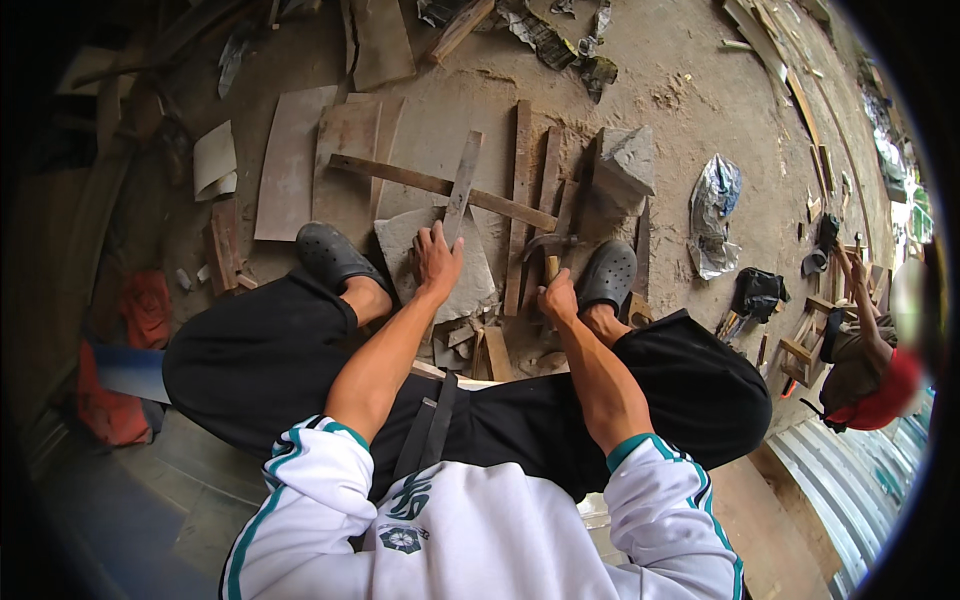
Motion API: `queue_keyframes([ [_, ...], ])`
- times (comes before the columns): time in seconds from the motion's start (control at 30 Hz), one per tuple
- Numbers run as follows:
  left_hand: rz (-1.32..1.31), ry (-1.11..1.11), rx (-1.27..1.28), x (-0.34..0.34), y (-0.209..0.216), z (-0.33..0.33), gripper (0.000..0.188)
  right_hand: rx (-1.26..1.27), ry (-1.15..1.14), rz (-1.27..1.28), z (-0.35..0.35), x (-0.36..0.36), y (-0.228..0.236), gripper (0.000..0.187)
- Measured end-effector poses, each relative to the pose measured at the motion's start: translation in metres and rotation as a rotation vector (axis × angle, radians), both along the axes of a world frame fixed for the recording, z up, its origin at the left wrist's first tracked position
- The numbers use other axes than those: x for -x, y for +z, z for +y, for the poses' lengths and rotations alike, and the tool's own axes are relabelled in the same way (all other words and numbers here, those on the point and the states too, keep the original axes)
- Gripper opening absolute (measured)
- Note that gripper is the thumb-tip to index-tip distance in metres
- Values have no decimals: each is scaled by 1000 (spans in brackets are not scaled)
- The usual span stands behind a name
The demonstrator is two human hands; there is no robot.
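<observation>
My left hand [437, 262] grips the lower end of a short pale wooden strip [464, 180], over a flat grey stone slab [478, 275]. The strip crosses a longer, darker wooden strip [420, 182], forming an uneven cross. What joins the two pieces, if anything, is too small to see. Low beside my right shoe, my right hand [560, 295] is closed around the handle of a claw hammer [548, 243]. The hammer's dark head lies just below the longer strip's right end and apart from it.
Several wooden boards [292, 165] lie at the upper left. Beyond my right shoe [608, 274] stands a rough concrete block [624, 165] near long planks [519, 205]. A crumpled silver bag [714, 220] and a black pouch [759, 293] lie right. Another person [870, 350] works at far right.
</observation>
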State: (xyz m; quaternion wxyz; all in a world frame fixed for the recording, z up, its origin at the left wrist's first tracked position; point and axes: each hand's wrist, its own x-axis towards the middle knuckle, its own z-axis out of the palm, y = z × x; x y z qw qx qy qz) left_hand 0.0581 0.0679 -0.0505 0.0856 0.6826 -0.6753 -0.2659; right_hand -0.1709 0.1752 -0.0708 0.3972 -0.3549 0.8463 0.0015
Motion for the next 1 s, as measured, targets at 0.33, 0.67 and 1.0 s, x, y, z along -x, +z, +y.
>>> queue_keyframes([
  [0.33,-43,-141,216,-19,-21,16,63,228,-493,139,-9,-20,34,41],
  [0.67,-53,-95,298,-13,-26,5,63,608,-190,-227,-61,-52,78,32],
  [1.0,36,-126,305,-13,-26,2,57,556,-104,-294,-107,-99,81,31],
])
